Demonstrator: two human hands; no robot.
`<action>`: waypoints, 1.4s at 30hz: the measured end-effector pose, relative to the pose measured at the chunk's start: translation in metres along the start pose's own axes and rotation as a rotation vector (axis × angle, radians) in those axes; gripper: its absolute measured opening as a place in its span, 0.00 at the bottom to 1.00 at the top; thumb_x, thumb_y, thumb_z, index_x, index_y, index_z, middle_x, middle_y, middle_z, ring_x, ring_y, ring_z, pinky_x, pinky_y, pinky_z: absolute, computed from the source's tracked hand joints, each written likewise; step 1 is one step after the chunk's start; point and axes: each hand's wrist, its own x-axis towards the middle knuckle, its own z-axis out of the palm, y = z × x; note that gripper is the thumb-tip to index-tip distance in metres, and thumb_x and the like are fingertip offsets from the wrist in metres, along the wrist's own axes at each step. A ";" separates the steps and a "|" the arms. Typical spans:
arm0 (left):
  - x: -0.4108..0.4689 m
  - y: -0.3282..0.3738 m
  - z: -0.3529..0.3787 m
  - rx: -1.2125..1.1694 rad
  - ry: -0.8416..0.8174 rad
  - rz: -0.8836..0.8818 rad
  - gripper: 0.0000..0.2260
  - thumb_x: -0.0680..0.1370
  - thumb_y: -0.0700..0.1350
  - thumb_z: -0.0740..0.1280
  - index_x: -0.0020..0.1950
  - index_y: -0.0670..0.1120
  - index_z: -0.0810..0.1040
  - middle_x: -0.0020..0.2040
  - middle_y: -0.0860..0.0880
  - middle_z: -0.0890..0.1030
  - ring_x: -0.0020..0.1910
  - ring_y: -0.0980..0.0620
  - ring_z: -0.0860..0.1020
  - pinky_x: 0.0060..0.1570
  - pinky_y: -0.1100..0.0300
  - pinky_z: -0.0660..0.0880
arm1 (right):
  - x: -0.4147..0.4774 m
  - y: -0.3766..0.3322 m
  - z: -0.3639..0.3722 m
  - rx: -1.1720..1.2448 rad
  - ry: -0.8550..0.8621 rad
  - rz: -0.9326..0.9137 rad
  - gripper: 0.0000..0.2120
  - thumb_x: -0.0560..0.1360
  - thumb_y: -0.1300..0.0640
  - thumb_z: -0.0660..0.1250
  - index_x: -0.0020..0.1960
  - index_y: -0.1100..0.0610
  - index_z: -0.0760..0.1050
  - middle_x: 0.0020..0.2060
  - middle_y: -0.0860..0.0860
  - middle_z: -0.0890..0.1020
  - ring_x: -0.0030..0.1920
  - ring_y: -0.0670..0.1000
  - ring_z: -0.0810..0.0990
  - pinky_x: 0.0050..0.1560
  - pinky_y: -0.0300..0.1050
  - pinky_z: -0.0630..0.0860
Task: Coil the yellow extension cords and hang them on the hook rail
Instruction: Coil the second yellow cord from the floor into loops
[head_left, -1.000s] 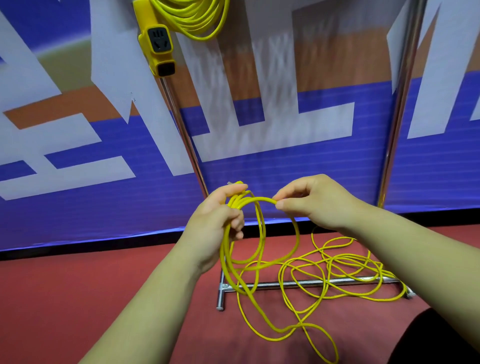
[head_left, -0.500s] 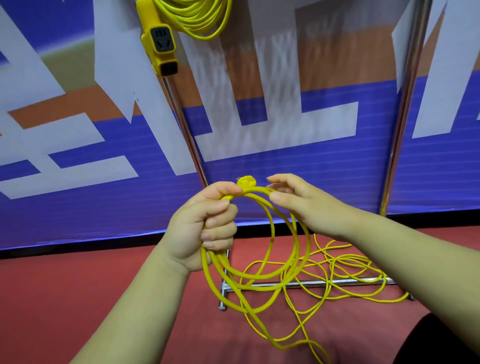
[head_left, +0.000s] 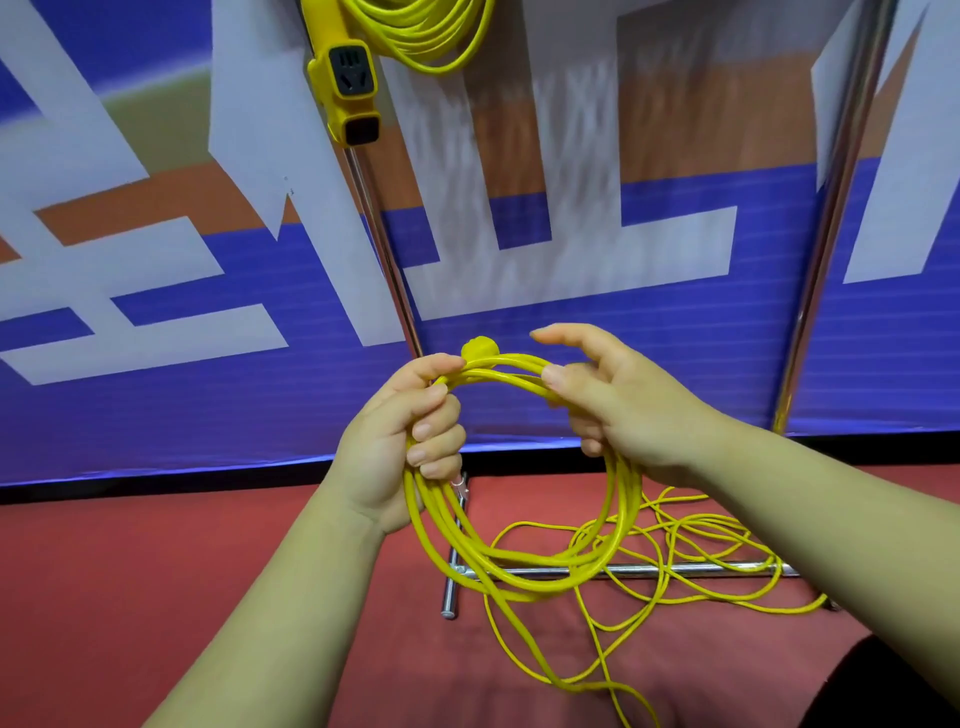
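Bright even light, wide-angle bending, soft blur

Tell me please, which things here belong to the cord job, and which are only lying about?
Belong to the job: coil, held by left hand and right hand; loose cord below them; hung cord with its socket block; metal stand.
Only there: banner; red floor.
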 end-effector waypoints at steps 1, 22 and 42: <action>0.000 0.000 -0.001 0.024 0.030 0.005 0.10 0.75 0.40 0.65 0.54 0.49 0.81 0.28 0.52 0.64 0.21 0.60 0.62 0.21 0.67 0.60 | -0.001 0.000 -0.002 -0.052 -0.001 -0.044 0.17 0.79 0.55 0.67 0.66 0.42 0.72 0.38 0.57 0.70 0.29 0.49 0.66 0.30 0.43 0.69; -0.005 0.003 0.005 0.182 -0.004 0.042 0.21 0.76 0.38 0.66 0.67 0.53 0.78 0.35 0.48 0.68 0.22 0.57 0.65 0.26 0.62 0.72 | 0.009 -0.001 -0.022 -0.623 0.389 -0.349 0.11 0.79 0.58 0.69 0.58 0.46 0.82 0.37 0.44 0.84 0.37 0.38 0.80 0.35 0.28 0.68; -0.001 0.015 -0.007 -0.111 0.527 0.204 0.13 0.84 0.40 0.54 0.58 0.46 0.78 0.30 0.52 0.66 0.21 0.59 0.59 0.17 0.67 0.57 | -0.027 0.059 0.057 -0.291 -0.254 0.143 0.14 0.76 0.56 0.72 0.48 0.55 0.66 0.45 0.53 0.81 0.41 0.46 0.78 0.51 0.51 0.76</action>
